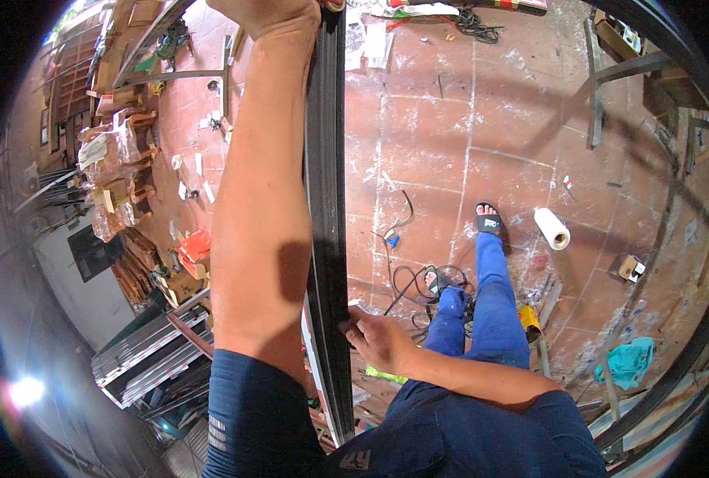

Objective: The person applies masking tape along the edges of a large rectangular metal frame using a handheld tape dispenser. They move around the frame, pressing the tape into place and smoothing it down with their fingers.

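Head view: a long dark bar [328, 183] is seen running lengthwise between the forearms. Near the upper edge of view it is met by the left hand [268, 14], which is partly cut off, so its grip cannot be told. Lower down, the bar's right side is met by the right hand [378, 340], its fingers curled; whether anything is clasped cannot be told. A white roll [551, 228] is seen on the tiled floor [422, 147].
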### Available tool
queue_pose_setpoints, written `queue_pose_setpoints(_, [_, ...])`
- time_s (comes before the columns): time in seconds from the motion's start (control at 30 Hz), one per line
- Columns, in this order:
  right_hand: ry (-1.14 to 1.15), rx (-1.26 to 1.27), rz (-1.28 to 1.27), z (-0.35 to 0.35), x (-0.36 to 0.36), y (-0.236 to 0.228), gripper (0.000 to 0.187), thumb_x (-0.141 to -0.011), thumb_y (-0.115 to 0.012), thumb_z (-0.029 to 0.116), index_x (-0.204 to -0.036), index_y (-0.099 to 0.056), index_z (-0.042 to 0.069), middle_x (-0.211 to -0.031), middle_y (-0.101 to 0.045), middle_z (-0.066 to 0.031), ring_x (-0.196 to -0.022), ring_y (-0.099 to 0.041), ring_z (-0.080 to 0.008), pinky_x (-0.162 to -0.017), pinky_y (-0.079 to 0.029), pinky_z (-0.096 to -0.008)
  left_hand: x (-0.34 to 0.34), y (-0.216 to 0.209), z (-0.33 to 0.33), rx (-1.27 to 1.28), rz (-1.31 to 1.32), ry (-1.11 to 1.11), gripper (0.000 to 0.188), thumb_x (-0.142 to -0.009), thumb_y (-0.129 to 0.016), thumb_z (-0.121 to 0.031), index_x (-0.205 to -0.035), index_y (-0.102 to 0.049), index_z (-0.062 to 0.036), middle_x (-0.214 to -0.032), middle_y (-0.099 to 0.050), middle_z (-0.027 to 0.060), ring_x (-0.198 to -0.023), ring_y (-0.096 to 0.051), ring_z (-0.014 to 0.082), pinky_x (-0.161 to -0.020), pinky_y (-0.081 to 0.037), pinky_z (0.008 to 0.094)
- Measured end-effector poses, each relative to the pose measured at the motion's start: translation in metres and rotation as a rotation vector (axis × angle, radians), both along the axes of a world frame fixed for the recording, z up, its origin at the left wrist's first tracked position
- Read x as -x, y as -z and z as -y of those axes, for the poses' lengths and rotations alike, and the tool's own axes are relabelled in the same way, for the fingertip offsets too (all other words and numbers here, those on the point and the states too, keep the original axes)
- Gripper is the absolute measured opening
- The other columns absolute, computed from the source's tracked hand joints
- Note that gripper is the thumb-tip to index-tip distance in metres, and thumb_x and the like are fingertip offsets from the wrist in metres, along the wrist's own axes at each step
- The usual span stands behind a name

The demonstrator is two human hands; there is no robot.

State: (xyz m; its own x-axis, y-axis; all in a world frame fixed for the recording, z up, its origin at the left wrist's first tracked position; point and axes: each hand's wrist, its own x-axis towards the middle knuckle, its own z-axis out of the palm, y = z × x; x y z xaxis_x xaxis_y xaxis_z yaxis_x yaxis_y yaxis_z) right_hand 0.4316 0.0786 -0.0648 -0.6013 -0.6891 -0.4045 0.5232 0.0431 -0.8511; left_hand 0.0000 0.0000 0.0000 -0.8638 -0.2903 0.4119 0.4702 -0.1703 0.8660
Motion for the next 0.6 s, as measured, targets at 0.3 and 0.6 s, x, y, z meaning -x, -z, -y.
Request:
queue_pose_setpoints(0.3, [0.037,0.053,-0.082,-0.002,0.002,0.004,0.03,-0.109,-0.049,0.031,-0.125,-0.057,0.007,-0.102,-0.07,-0.0216,-0.098,-0.068,-0.0444,-0.078,-0.053,-0.0493,0.033,-0.008,-0.014,0.031,0.009,0.005,0.048,-0.106,-0.057,-0.043,-0.069,-0.04,-0.0189,-0.053,-0.032,-0.0038,-0.041,-0.032,0.012,-0.038,-0.031,0.0291])
queue_pose_setpoints(0.6, [0.118,0.061,-0.132,0.0,0.002,0.006,0.025,-0.108,-0.051,0.025,-0.124,-0.056,0.006,-0.096,-0.07,-0.0223,-0.094,-0.068,-0.045,-0.076,-0.053,-0.051,0.005,-0.008,-0.012,0.048,0.023,-0.016,0.041,-0.108,-0.055,-0.043,-0.076,-0.045,-0.0193,-0.054,-0.027,-0.0064,-0.041,-0.029,0.0108,-0.037,-0.031,0.0277])
